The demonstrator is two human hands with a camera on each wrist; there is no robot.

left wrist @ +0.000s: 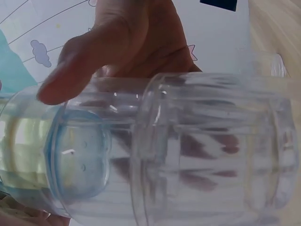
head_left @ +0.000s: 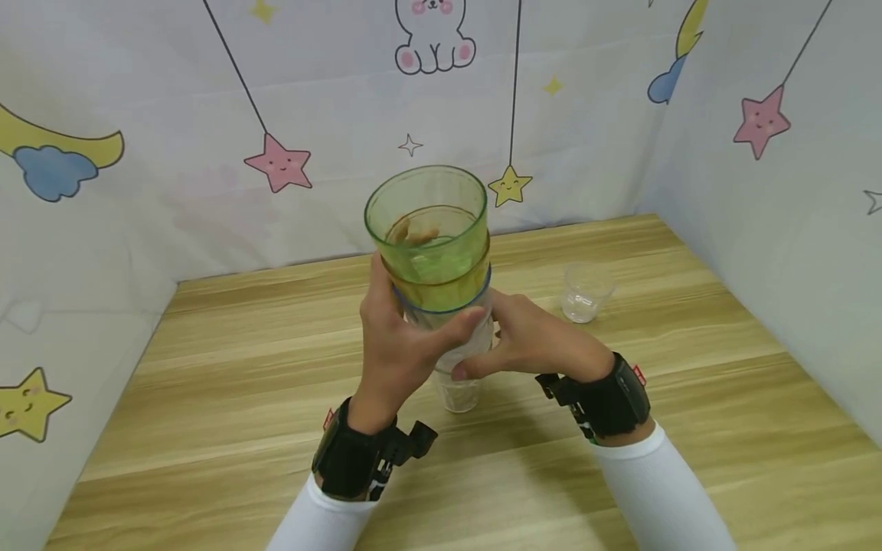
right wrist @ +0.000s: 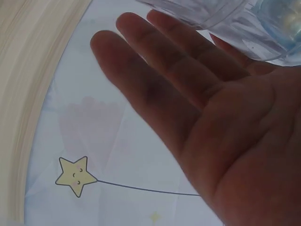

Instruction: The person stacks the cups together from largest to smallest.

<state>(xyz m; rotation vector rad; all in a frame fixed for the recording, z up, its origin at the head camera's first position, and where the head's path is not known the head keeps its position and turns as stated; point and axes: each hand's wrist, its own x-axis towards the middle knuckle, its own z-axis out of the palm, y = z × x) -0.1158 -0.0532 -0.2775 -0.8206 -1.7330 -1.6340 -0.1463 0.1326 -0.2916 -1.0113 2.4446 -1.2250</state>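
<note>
A tall stack of nested plastic tumblers stands upright between both hands in the head view. A green tumbler (head_left: 430, 264) is on top, with an amber tumbler (head_left: 441, 295) under it. Below come a blue-rimmed tumbler and clear tumblers (head_left: 459, 394). My left hand (head_left: 406, 337) grips the stack just under the coloured cups, thumb across the front. Lower down, my right hand (head_left: 540, 337) holds the clear part between its thumb and fingers. Seen from the right wrist, the outer fingers (right wrist: 155, 84) stretch out beside the clear plastic.
A single clear cup (head_left: 584, 295) stands on the wood-grain table (head_left: 262, 398), right of the stack. White cloth walls (head_left: 331, 99) printed with stars and clouds enclose the table at the back and sides.
</note>
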